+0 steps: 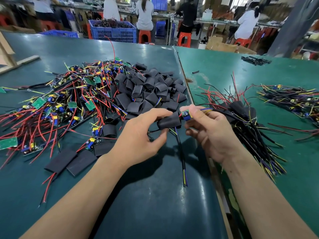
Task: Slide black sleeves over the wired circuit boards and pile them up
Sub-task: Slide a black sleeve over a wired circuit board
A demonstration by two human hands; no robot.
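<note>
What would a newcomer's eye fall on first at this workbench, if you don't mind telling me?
Most likely the two hands at the centre: the left hand holds a black sleeve while the right hand pinches a wired circuit board at its mouth. Behind them to the left sprawls a tangle of bare boards with red wires, beside a heap of loose sleeves. To the right lies the sleeved pile.

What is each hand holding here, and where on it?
Left hand grips black sleeve around its middle; right hand pinches circuit board at its exposed end.
</note>
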